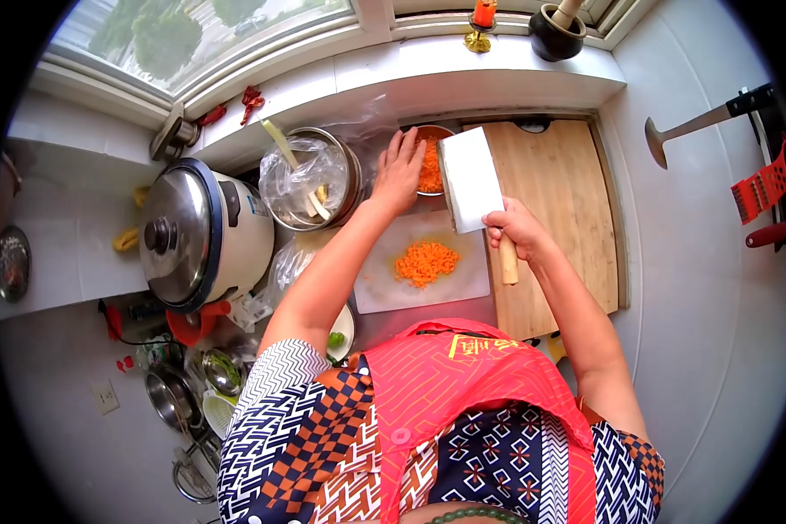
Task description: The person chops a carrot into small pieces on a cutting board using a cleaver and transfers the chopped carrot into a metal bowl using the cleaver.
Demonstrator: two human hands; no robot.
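My right hand [517,230] is closed round the wooden handle of a cleaver [473,179]. The cleaver's broad blade is raised beside a bowl [431,131] of chopped carrot [430,164]. At the bowl's left side lies my left hand [398,170], its fingers stretched out; whether it presses on the rim I cannot tell. Nearer to me, a pile of diced carrot [426,264] rests on a white cutting board [380,295]. Part of the bowl is hidden behind the blade.
A large wooden board [555,188] lies on the right. To the left stand a pot [351,166] with a plastic bag in it and a rice cooker [173,231]. A plate [344,327] with something green sits by my left arm. Utensils, including a ladle [690,131], hang on the right wall.
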